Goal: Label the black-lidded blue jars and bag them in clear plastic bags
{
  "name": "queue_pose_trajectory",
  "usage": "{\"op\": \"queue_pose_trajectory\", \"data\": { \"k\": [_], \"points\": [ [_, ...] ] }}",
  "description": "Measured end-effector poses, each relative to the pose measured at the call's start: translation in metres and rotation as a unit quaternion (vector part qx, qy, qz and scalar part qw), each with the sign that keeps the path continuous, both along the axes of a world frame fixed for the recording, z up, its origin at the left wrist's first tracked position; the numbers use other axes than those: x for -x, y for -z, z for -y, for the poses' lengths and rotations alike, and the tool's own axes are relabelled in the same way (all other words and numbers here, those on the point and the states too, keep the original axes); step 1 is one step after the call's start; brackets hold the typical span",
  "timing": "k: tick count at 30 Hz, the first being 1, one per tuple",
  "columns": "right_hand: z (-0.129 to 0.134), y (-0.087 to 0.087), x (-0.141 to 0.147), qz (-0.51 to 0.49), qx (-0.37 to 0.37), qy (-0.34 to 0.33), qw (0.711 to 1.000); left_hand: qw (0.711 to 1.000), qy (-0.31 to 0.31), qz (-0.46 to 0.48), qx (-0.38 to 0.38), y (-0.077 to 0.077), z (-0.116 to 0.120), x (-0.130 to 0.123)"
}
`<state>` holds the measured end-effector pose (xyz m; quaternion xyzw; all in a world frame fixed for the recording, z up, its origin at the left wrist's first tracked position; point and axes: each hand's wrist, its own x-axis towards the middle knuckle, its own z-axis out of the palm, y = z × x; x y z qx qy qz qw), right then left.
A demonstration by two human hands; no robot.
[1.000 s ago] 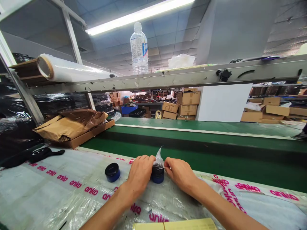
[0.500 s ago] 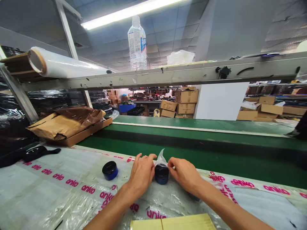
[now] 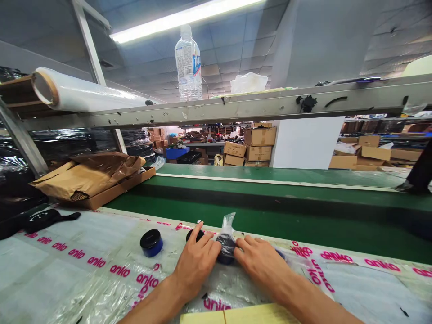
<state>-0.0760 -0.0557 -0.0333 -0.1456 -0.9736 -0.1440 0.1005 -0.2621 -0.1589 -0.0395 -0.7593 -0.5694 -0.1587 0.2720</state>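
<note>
A round black-and-blue container [image 3: 225, 257] sits on the plastic-covered worktop between my hands, with a clear plastic bag [image 3: 228, 223] drawn over its top. The bag's loose end sticks up behind it. My left hand [image 3: 198, 255] pinches the bag at the container's left side, its index finger raised. On the right side, my right hand [image 3: 258, 263] presses its curled fingers to the bag. A similar black-and-blue container [image 3: 151, 243] stands farther left. Behind my left hand a dark round item [image 3: 191, 234] is partly hidden. Something blue [image 3: 280, 254] shows past my right hand.
A green conveyor belt [image 3: 313, 220] runs behind the worktop. Yellow sheets [image 3: 243, 315] lie at the near edge. At left are a cardboard tray with brown paper [image 3: 91, 175] and a black strap-like item [image 3: 47, 219]. Overhead, a shelf [image 3: 209, 111] holds a bottle [image 3: 188, 65] and a film roll [image 3: 91, 92].
The plastic bag now lies tight over the container's top, and both hands have closed in on its sides. The dark round item behind my left hand has come into sight.
</note>
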Motion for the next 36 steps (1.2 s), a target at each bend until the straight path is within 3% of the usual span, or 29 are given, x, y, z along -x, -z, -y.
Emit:
{"op": "queue_pose_trajectory", "data": {
  "k": [5, 9, 12, 15, 18, 24, 30, 36],
  "points": [
    [-0.001, 0.008, -0.004, 0.017, -0.052, -0.037, 0.998, 0.996, 0.031, -0.072, -0.037, 0.003, 0.002, 0.003],
    [0.001, 0.015, 0.003, 0.048, 0.001, -0.012, 0.999, 0.993, 0.041, -0.110, -0.015, 0.014, -0.002, 0.004],
    [0.006, 0.011, 0.012, 0.045, 0.050, 0.017, 0.998, 0.997, 0.026, -0.047, 0.058, 0.016, -0.007, 0.001],
    [0.010, -0.006, 0.017, 0.028, 0.117, 0.046, 0.992, 0.993, -0.011, 0.049, 0.109, 0.008, -0.011, -0.003],
    [0.004, -0.024, 0.016, -0.015, 0.205, 0.081, 0.975, 0.986, -0.044, 0.113, 0.111, -0.004, -0.014, -0.004],
    [-0.024, -0.044, 0.011, -0.140, 0.353, 0.160, 0.911, 0.955, -0.117, 0.257, 0.089, -0.029, -0.026, -0.005],
    [-0.034, -0.061, -0.006, -0.217, 0.357, 0.205, 0.885, 0.933, -0.133, 0.323, 0.088, -0.054, -0.029, -0.013],
    [-0.033, -0.050, -0.021, -0.223, 0.323, 0.233, 0.890, 0.931, -0.105, 0.331, 0.116, -0.048, -0.032, -0.025]
  ]
}}
